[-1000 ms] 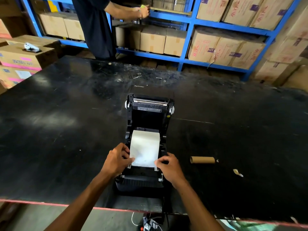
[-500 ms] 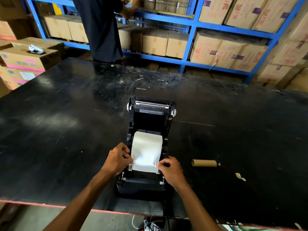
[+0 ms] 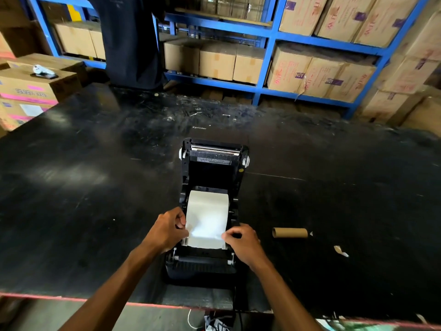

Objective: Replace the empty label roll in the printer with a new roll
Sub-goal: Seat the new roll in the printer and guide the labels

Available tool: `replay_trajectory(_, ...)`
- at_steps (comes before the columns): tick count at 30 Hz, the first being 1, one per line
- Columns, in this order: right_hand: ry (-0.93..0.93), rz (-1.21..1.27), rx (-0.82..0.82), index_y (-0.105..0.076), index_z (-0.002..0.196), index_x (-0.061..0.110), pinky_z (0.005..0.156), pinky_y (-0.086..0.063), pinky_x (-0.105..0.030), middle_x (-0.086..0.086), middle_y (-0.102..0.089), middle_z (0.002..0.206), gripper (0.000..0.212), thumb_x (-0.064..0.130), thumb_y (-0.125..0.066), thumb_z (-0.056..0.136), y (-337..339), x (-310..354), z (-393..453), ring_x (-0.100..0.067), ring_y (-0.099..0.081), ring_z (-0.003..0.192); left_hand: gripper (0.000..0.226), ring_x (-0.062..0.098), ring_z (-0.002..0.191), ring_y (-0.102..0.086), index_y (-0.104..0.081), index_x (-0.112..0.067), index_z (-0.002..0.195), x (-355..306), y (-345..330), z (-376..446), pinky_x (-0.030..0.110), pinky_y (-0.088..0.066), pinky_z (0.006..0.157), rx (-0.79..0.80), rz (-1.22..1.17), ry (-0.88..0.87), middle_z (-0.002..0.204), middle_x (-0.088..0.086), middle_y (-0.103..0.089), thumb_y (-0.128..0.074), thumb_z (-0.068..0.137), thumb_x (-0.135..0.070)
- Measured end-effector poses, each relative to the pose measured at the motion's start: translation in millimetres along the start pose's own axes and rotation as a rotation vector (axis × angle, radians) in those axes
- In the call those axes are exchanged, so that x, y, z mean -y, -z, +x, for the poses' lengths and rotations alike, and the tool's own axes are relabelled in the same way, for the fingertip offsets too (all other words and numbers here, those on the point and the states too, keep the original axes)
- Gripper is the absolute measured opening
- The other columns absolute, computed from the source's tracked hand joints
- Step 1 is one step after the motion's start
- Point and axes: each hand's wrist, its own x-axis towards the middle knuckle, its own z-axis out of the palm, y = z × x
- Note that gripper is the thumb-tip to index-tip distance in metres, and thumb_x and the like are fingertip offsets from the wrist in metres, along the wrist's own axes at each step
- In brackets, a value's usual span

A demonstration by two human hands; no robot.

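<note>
A black label printer (image 3: 212,163) stands near the table's front edge with its lid swung open and back. A white label roll (image 3: 207,211) sits in its bay, and a strip of labels is drawn forward over the front guides. My left hand (image 3: 168,229) pinches the strip's left edge. My right hand (image 3: 242,240) pinches its right edge. The empty brown cardboard core (image 3: 290,232) lies on the table to the right of the printer.
The black table (image 3: 83,199) has a red front edge. A paper scrap (image 3: 341,250) lies right of the core. Another person in dark clothes (image 3: 128,41) stands at blue shelves (image 3: 269,37) of cartons. More cartons (image 3: 26,89) stack at the left. Cables hang below the table.
Both hands have drawn the label strip slightly further toward the printer's front. The person at the shelves has pulled their arm back.
</note>
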Motion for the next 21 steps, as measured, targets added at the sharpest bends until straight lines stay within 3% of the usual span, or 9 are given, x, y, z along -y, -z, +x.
replay_trajectory(4,0.007,-0.030,0.037,-0.065,0.055,0.036,0.106,-0.034,-0.046,0.005,-0.061,0.116,0.021,0.034,-0.064,0.076,2.2,1.7,-0.9,-0.022,-0.050,0.122,0.021,0.023,0.074,-0.064,-0.054,-0.016,0.075,-1.4,3.3,0.9,0.024,-0.049,0.063,0.018,-0.025,0.010,0.077,0.005,-0.065,-0.071,0.072,-0.005)
replay_trajectory(8,-0.010,0.014,0.057,-0.067,0.054,0.032,0.105,-0.035,-0.043,0.012,-0.064,0.099,0.022,0.032,-0.065,0.076,5.6,3.4,1.9,-0.014,-0.052,0.114,0.019,0.019,0.063,-0.060,-0.055,-0.011,0.079,0.4,1.6,-1.7,0.027,-0.048,0.058,-0.014,-0.075,0.038,0.077,0.011,-0.067,-0.071,0.073,-0.003)
replay_trajectory(12,0.025,0.165,0.022,-0.068,0.057,0.026,0.088,-0.046,-0.035,0.010,-0.066,0.082,0.019,0.027,-0.069,0.076,6.5,5.1,-0.4,-0.009,-0.061,0.087,0.024,0.020,0.067,-0.059,-0.051,-0.017,0.073,-2.3,2.7,-2.5,0.024,-0.047,0.060,0.023,-0.003,0.010,0.074,0.003,-0.062,-0.071,0.072,-0.004)
replay_trajectory(16,-0.007,0.090,0.059,-0.069,0.061,0.029,0.096,-0.040,-0.036,0.012,-0.067,0.090,0.015,0.035,-0.067,0.075,4.1,1.9,-3.0,-0.008,-0.055,0.093,0.027,0.017,0.057,-0.053,-0.047,-0.014,0.068,-2.3,2.7,-4.3,0.025,-0.044,0.055,-0.034,-0.071,0.037,0.069,0.007,-0.063,-0.070,0.074,-0.001)
replay_trajectory(18,0.004,0.134,0.057,-0.069,0.063,0.030,0.086,-0.048,-0.033,0.011,-0.069,0.080,0.014,0.031,-0.068,0.077,4.0,2.0,-4.4,-0.009,-0.063,0.085,0.029,0.018,0.056,-0.050,-0.045,-0.015,0.066,-2.5,1.2,-6.8,0.029,-0.043,0.055,-0.032,-0.060,0.023,0.066,0.010,-0.060,-0.068,0.074,0.000)
replay_trajectory(21,0.060,0.167,0.043,-0.067,0.061,0.026,0.072,-0.049,-0.031,0.009,-0.065,0.067,0.019,0.023,-0.067,0.080,3.7,1.3,-5.9,-0.007,-0.061,0.067,0.029,0.016,0.054,-0.047,-0.045,-0.016,0.065,-3.8,0.7,-9.5,0.024,-0.041,0.053,-0.034,-0.036,0.008,0.063,0.004,-0.055,-0.067,0.075,0.001)
